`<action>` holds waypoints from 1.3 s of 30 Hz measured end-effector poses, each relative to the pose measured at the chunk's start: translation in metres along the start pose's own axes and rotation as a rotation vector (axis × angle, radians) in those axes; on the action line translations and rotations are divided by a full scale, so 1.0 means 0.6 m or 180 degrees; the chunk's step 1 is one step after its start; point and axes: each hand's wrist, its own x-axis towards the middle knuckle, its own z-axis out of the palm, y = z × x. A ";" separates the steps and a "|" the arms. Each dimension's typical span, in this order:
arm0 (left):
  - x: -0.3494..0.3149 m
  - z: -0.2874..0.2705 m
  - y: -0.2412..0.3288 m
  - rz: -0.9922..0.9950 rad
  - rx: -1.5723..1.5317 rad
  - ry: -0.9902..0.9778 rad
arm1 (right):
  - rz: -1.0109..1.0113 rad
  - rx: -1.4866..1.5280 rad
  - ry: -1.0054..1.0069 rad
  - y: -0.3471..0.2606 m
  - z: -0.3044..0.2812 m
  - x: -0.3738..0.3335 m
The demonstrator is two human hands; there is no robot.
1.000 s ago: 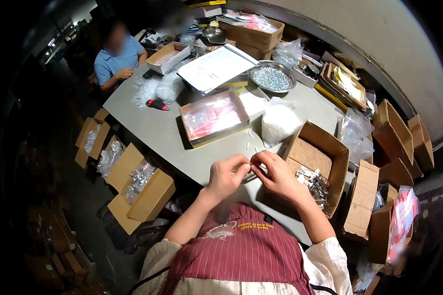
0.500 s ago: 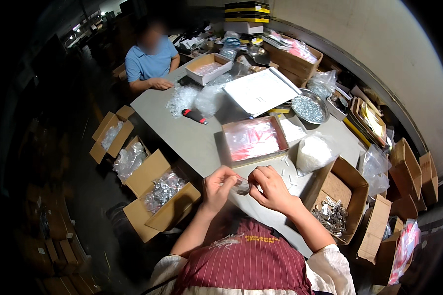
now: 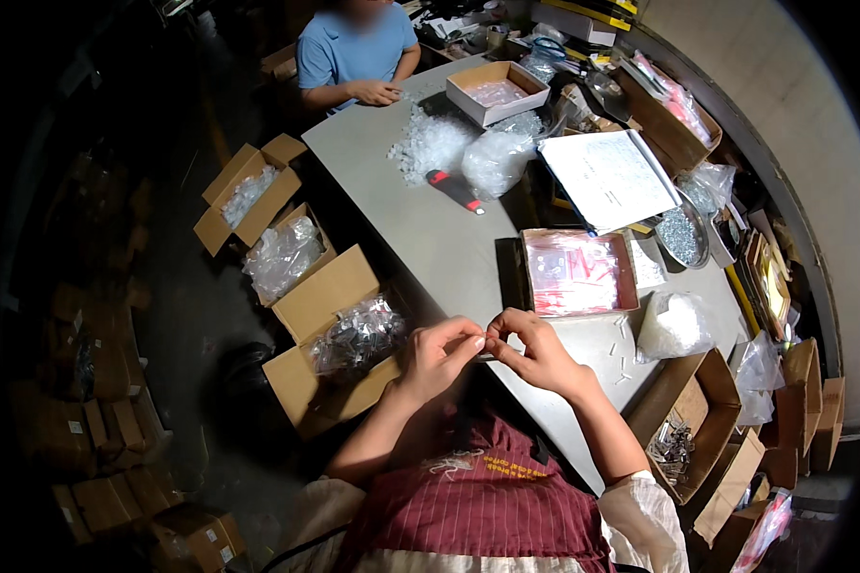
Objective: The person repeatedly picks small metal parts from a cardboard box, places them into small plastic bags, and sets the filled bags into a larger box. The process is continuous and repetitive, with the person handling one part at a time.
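Observation:
My left hand [image 3: 440,355] and my right hand [image 3: 537,353] meet in front of me at the table's near edge, fingertips pinched together. Between them is a small clear plastic zip bag [image 3: 485,356], mostly hidden by the fingers. What the bag contains is too small to make out. Just beyond my right hand stands an open box [image 3: 629,304] filled with flat clear bags with red strips [image 3: 573,272]. Several small white plugs [image 3: 624,368] lie loose on the table [image 3: 401,224] to the right of my right hand.
To the left stands a carton of bagged metal parts [image 3: 358,336]. On the right are a carton of loose metal pieces [image 3: 698,382] and a bag of white pieces [image 3: 677,325]. A red-black handled tool [image 3: 456,191], a clipboard [image 3: 610,177] and a seated person [image 3: 358,57] are farther off.
My view has shifted, so the table sits farther right and higher. My hands have drawn closer together on the bag, which showed more plainly before.

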 end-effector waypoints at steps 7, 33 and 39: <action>0.029 -0.060 -0.011 0.0078 -0.0418 0.0277 | 0.0260 0.0296 -0.0046 -0.012 0.028 0.050; -0.046 -0.004 -0.009 0.0810 0.0558 0.0468 | 0.0605 0.2302 0.1178 0.004 0.013 -0.021; -0.058 0.003 -0.002 0.0784 0.0709 0.0541 | 0.0443 0.1925 0.0901 0.010 -0.026 -0.041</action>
